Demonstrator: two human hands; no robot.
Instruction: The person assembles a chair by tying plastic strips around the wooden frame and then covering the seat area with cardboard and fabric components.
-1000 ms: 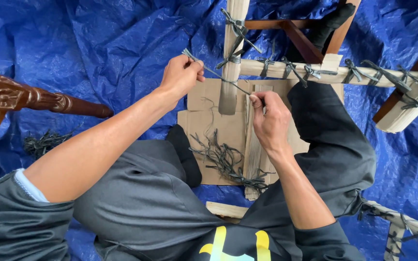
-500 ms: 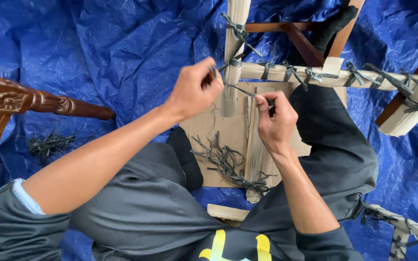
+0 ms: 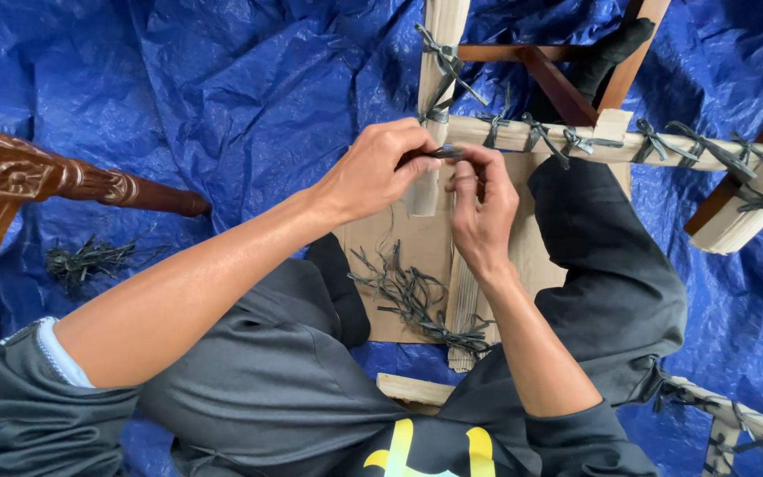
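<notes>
The left hand [image 3: 377,172] and right hand [image 3: 483,208] both pinch a dark tie strip [image 3: 439,153]. They meet just below the pale wooden slat [image 3: 576,141].

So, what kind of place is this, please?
Probably an informal furniture or craft work spot on the ground. A blue tarp covers the floor, pale wooden slats are bound with dark ties, and a carved wooden piece lies at one side. Both hands pinch one tie.

You're seeing bright, even daylight with only soft shadows under your forearms and legs. The blue tarp [image 3: 222,97] carries pale sheen on its creases but no harsh glare. Focus is crisp centrally, and straight lines bend slightly toward the frame's corners.
</notes>
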